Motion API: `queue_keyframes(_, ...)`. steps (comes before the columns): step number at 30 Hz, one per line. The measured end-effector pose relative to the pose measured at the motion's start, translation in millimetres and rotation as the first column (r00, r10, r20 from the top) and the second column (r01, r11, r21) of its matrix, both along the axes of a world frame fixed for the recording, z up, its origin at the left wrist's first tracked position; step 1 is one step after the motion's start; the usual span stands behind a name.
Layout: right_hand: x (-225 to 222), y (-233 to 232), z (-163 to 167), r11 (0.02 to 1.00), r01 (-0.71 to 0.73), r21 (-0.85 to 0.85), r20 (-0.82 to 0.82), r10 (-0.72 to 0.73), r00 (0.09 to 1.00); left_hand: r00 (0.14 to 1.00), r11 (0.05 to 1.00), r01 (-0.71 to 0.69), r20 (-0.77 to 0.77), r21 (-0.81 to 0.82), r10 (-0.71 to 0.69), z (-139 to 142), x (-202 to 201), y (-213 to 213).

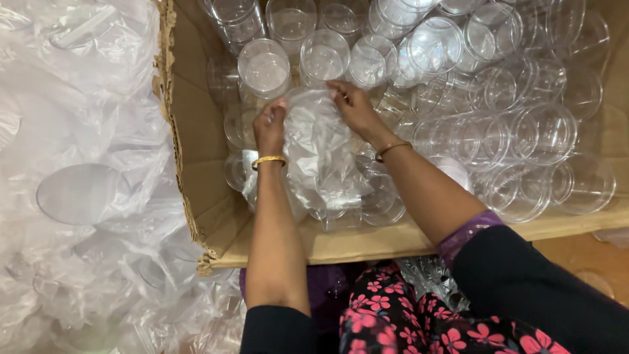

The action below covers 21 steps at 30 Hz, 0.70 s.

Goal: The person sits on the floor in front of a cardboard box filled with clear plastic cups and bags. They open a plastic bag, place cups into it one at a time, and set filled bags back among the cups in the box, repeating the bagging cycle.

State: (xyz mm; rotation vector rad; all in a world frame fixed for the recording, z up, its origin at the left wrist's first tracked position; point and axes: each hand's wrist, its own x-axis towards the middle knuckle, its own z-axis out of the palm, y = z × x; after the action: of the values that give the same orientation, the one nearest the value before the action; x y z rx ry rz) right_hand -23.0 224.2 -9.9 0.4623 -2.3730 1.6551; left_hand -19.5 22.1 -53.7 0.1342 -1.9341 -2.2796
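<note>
1. Clear plastic bag (321, 154): a crumpled transparent film wrap lying on the jars at the near-left part of the box. Its long axis runs from the hands at the far end toward the near box wall. It appears to enclose a stack of jars, though the film blurs the contents.
2. Left hand (270, 126): fingers curled closed on the bag's upper left edge, pinching the film. A gold bangle (268, 159) sits at the wrist.
3. Right hand (354, 105): fingers closed on the bag's upper right edge, thumb side toward the left hand. A thin bracelet (392, 149) circles the wrist. Both hands grip the same far end, so neither is clearly nearer; the bag's body lies below them, toward the person.
4. Clear round jars (498, 131): many transparent containers, some upright with mouths up, others tipped on their sides, filling the box around the bag.
5. Cardboard box (196, 131): open-topped, with a torn left wall.
6. Loose plastic sheeting (78, 164): heaped outside the box at left, covering more clear round items.
</note>
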Motion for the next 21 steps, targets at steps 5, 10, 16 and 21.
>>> queue_keyframes(5,-3,-16,-1,0.999,0.015,-0.037,0.086,-0.011,0.996,0.989,1.0,-0.02,-0.145,-0.023,0.017,-5,-3,4)
queue_keyframes(10,-2,-26,-11,0.989,0.131,0.071,0.121,-0.139,0.983,0.965,0.923,-0.194,-0.235,-0.332,0.118,-27,-4,0)
queue_keyframes(16,-6,-18,-15,0.955,-0.016,0.298,0.18,-0.04,0.983,0.952,0.963,-0.239,0.222,0.123,0.208,-39,-12,6)
queue_keyframes(21,-2,-6,-13,0.807,-0.004,-0.591,0.676,0.498,0.543,0.996,0.991,0.093,0.007,0.093,-0.094,-21,-20,22)
